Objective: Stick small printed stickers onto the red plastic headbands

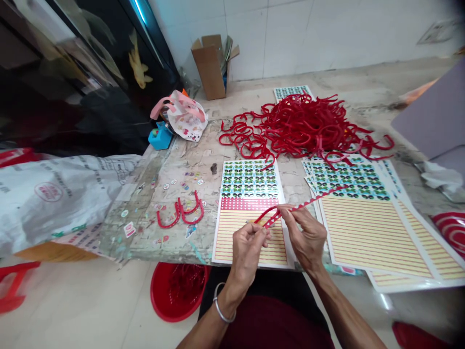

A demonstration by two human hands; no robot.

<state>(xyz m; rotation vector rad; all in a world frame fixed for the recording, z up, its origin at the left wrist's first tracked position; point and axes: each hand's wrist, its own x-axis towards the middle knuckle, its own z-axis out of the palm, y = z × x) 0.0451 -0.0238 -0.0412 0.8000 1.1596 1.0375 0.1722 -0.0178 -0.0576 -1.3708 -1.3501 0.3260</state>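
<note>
Centre of the frame, low down: the left hand (250, 245) is pinched shut on a red band (264, 216), holding its curve just above the sticker sheet (250, 194). The right hand (308, 235) has thumb and fingers clamped on a dotted strip (312, 198), which runs taut up and to the right (over the neighbouring sheets). It looks like the laying-on step: the strip's near end meets the band between the two hands. The next move calls for tension and straight alignment along the curve. The heap of bands (301, 123) sits upper centre, and three separate bands (181, 211) lie to the left.
</note>
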